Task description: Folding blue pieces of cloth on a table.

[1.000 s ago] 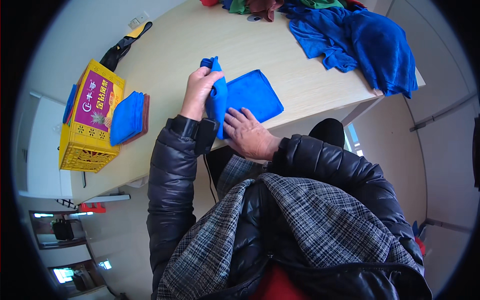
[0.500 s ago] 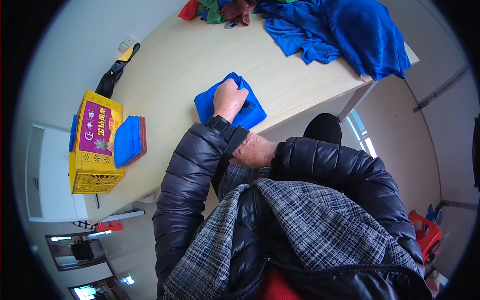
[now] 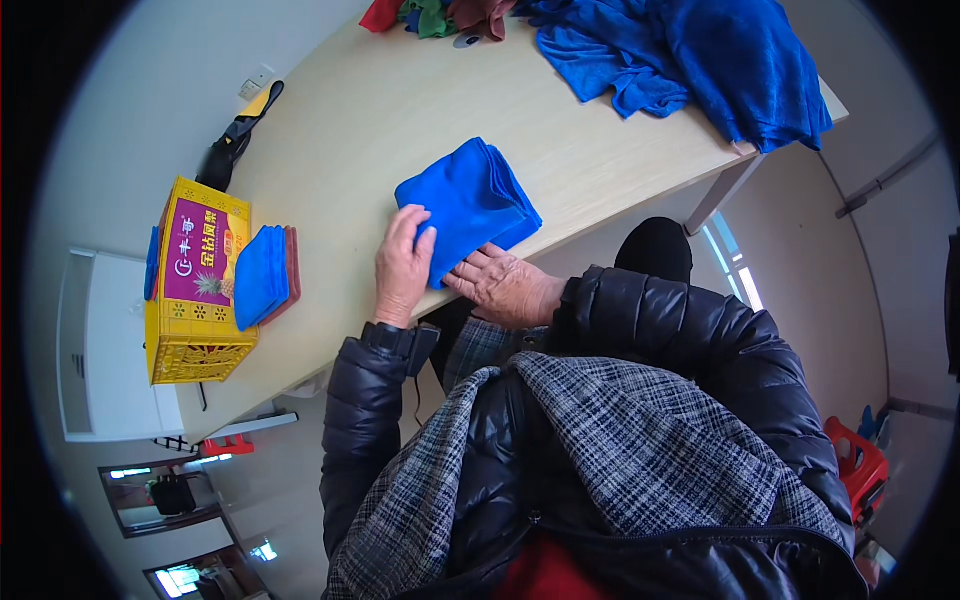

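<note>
A folded blue cloth [image 3: 468, 205] lies on the pale wooden table [image 3: 370, 120], close to the near edge and in front of the person. The left hand [image 3: 402, 268] rests flat on the table with its fingers together, the fingertips pressing on the cloth's near-left corner. The right hand [image 3: 505, 285] lies palm down just beside it, fingers slightly spread, touching the cloth's near edge — neither hand grips the fabric.

To the left, near the table's end, stands a yellow crate [image 3: 190, 285] with a stack of folded cloths [image 3: 265, 275] leaning against its right side, blue on top. At the far side lies a heap of loose blue cloths [image 3: 700, 55] — beside it 1 smaller pile of red and green cloths [image 3: 435, 14]. A black strap [image 3: 235, 140] lies near the far-left edge.
</note>
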Motion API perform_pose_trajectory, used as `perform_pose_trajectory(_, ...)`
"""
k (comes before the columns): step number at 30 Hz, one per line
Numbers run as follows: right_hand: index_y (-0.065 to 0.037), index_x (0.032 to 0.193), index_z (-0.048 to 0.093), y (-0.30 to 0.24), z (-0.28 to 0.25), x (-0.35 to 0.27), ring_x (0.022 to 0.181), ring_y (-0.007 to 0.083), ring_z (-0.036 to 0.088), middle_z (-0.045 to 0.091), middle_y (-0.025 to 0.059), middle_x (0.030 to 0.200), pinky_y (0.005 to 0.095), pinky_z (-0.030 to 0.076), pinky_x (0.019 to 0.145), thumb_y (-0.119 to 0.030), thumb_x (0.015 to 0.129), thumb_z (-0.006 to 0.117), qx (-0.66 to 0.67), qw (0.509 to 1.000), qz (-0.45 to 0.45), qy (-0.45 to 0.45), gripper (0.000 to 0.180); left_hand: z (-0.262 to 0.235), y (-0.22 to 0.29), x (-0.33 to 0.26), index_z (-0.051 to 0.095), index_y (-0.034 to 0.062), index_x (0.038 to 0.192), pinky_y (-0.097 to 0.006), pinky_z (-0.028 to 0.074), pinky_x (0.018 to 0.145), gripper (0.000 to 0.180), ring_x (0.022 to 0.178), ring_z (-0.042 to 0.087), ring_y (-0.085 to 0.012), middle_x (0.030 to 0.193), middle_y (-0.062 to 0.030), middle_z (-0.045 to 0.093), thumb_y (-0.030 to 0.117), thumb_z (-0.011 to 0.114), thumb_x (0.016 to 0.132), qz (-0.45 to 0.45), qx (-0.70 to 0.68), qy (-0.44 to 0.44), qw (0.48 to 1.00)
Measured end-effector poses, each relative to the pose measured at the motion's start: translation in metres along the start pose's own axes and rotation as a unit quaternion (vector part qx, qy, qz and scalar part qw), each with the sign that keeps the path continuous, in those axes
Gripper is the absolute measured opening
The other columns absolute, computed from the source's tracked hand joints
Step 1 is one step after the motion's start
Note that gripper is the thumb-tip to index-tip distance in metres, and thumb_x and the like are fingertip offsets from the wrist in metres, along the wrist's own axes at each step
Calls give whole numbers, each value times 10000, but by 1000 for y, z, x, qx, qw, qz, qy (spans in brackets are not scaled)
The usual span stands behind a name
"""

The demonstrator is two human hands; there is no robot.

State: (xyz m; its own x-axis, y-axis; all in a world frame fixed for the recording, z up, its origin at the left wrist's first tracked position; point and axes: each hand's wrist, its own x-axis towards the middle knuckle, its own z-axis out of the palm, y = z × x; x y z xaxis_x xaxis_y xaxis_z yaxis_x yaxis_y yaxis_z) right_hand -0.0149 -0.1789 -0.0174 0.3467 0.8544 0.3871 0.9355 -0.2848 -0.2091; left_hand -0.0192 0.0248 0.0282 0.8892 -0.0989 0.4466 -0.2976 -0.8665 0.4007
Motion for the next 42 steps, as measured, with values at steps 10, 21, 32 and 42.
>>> perform_pose_trajectory(10, -18, 1338, 555, -11, -57, 12, 1209, 325, 550, 590, 159, 1286, 484, 401, 1080, -274, 864, 711, 138, 978, 21, -154, 561, 18, 0, -21, 505, 44, 1441, -438, 288, 1205, 439, 1462, 360, -359, 1547, -170, 432, 235, 516, 1046, 62, 82, -59, 993)
perform_pose_trajectory(21, -43, 1473, 483, 16, -6, 72, 1478, 396, 332, 453, 209, 1530, 535, 242, 1206, -473, 1035, 433, 27, 975, 207, 75, 616, 34, 14, -43, 396, -1, 1514, -503, 227, 1223, 581, 1491, 286, -384, 1603, -188, 336, 319, 493, 1039, -16, -6, 20, 1000)
perform_pose_trajectory(32, -40, 1521, 423, 54, -11, 55, 1515, 377, 265, 359, 189, 1606, 518, 200, 1223, -562, 1012, 449, -81, 951, 296, 35, 729, 9, 30, -51, 487, 5, 1436, -496, 297, 1181, 490, 1426, 383, -363, 1517, -184, 447, 301, 494, 1046, 13, 120, -54, 991)
perform_pose_trajectory(42, -43, 1512, 429, 55, -21, 55, 1509, 365, 284, 369, 187, 1601, 510, 256, 1201, -555, 1011, 460, -93, 951, 295, 26, 718, 12, -84, 56, 663, 9, 1182, -330, 493, 936, 283, 1056, 634, -216, 1101, -91, 687, 231, 551, 1046, -71, -80, 32, 994)
